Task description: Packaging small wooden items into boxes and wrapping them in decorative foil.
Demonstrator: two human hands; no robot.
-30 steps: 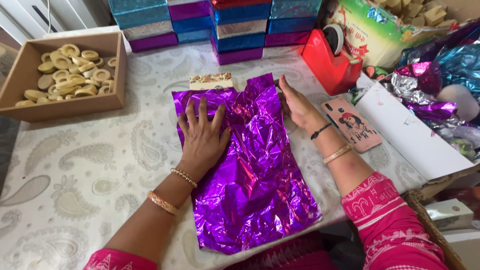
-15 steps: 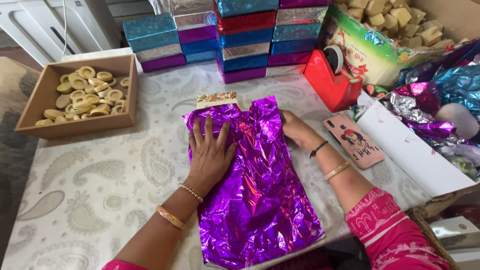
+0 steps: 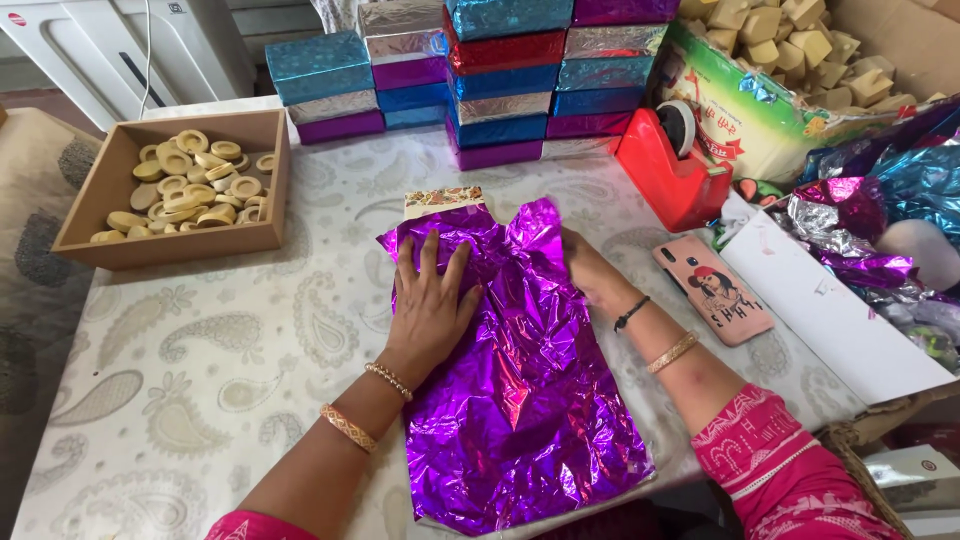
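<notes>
1. A crinkled sheet of shiny purple foil wrapping paper [image 3: 525, 380] lies spread on the worktop [image 3: 200, 400], which is covered with a pale paisley-patterned cloth; the sheet's near end reaches the worktop's front edge.
2. The left hand [image 3: 432, 305] lies flat on the foil's upper left part, fingers spread, pressing down; its grip closes on nothing.
3. The right hand [image 3: 590, 270] sits at the foil's upper right edge, partly tucked under a raised fold; whether its grip pinches the foil, I cannot tell.
4. A small box with a patterned top edge [image 3: 443, 200] peeks out beyond the foil's far end.
5. A brown cardboard tray of pale ring-shaped pieces [image 3: 175, 190] stands to the left.
6. Stacked foil-wrapped boxes in blue, red, silver and purple [image 3: 500, 80] line the back.
7. A red tape dispenser [image 3: 675, 170] and a pink phone [image 3: 712, 290] lie to the right.
</notes>
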